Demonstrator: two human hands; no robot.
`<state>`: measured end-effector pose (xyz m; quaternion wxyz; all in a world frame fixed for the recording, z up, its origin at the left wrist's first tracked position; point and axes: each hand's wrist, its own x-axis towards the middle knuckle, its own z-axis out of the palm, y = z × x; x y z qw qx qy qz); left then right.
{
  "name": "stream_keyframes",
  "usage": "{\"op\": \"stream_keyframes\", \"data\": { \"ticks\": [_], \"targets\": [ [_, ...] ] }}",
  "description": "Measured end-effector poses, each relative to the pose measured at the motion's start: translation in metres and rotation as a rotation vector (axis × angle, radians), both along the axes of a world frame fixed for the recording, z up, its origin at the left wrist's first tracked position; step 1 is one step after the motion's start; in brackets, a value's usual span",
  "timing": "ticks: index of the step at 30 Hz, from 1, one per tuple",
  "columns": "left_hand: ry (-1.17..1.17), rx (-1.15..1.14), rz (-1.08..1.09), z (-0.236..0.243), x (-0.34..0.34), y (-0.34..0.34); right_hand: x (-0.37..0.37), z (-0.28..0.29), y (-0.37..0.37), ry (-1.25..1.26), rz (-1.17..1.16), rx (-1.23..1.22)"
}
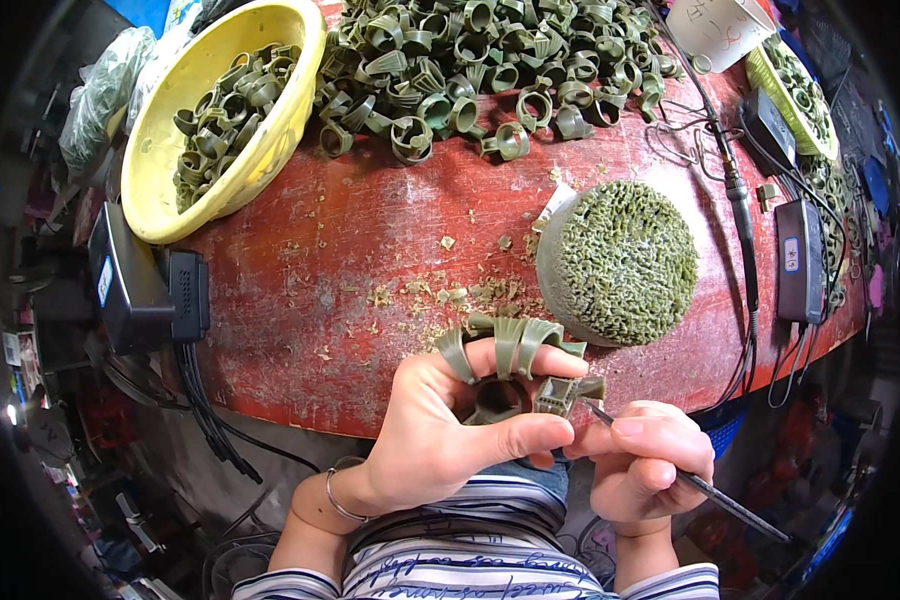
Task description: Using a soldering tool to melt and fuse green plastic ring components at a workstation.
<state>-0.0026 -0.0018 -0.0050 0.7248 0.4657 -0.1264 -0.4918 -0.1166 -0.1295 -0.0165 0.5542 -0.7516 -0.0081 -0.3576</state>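
Note:
My left hand [435,440] is closed on several olive-green rings, wax-like in look, just past the table's near edge. One ring [556,396] with a square, patterned head is pinched between thumb and fingers, and others with ribbed bands [515,340] sit over the fingers. A thin dark pointed tool [738,508] lies in my right hand [655,455], gripped like a pen. Its tip meets or nearly meets the square-headed ring; exact contact is too small to tell. Beyond my hands stands a round block [625,265] with a rough green top.
A large heap of green rings [470,60] covers the far side of the red table [300,300]. At left stand a yellow basin [140,190] of rings and a black device [130,280]. Cables, power boxes [800,262] and a green basket [765,75] line the right; shavings lie mid-table.

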Motion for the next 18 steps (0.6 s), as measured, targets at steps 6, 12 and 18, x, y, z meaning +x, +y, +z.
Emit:
{"op": "stream_keyframes", "data": {
  "ticks": [6,12,18],
  "targets": [
    [0.12,-0.008,-0.005,0.006,-0.002,-0.003,0.001,0.008,-0.003,0.06,-0.024,0.0],
    [0.098,0.02,0.011,0.0,-0.001,0.0,0.001,0.004,0.007,0.051,-0.164,0.163],
    [-0.461,0.139,0.097,0.003,-0.004,-0.009,0.0,0.004,0.003,0.084,-0.356,0.034]
  ]
}}
